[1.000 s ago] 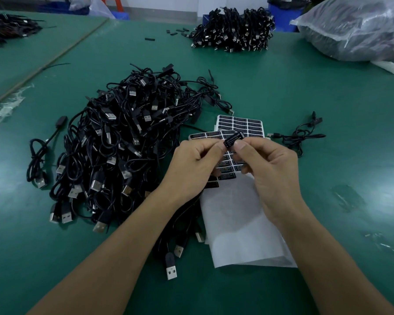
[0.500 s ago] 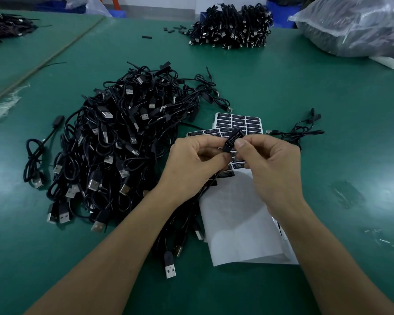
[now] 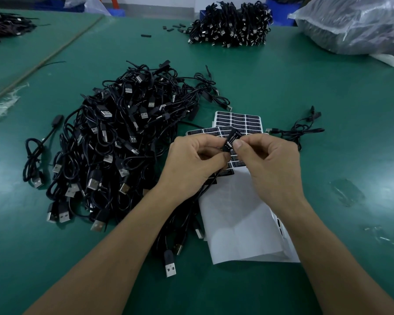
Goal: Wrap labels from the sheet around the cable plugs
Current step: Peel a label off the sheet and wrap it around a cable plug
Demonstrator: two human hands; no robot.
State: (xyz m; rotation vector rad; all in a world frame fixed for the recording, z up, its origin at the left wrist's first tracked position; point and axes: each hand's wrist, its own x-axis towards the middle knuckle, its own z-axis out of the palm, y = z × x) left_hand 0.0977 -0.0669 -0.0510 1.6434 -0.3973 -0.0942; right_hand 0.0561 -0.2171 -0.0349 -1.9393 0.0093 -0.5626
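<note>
Both hands meet over the label sheet [image 3: 241, 120], mid-table. L hand [image 3: 191, 162] pinches the black cable plug [image 3: 231, 138] btw thumb & forefinger, other fingers curled under. R hand [image 3: 271, 164] pinches the same plug from the other side, thumb tip on its lower end. Plug is tilted, far end pointing up-right, held above the sheet, not touching it. A black label w/ white print sits on the plug's face; can't tell how far round it goes. Plug's cable drops from under the L hand. Sheet has rows of black labels at the far end; the near part is bare white. Big pile of black USB cables [image 3: 114, 144] lies just left of the sheet on the green mat [image 3: 305, 87], w/ one loose cable [image 3: 298, 130] to the right. Far side: cable bundle [image 3: 230, 23], clear plastic bag [image 3: 355, 23].
</note>
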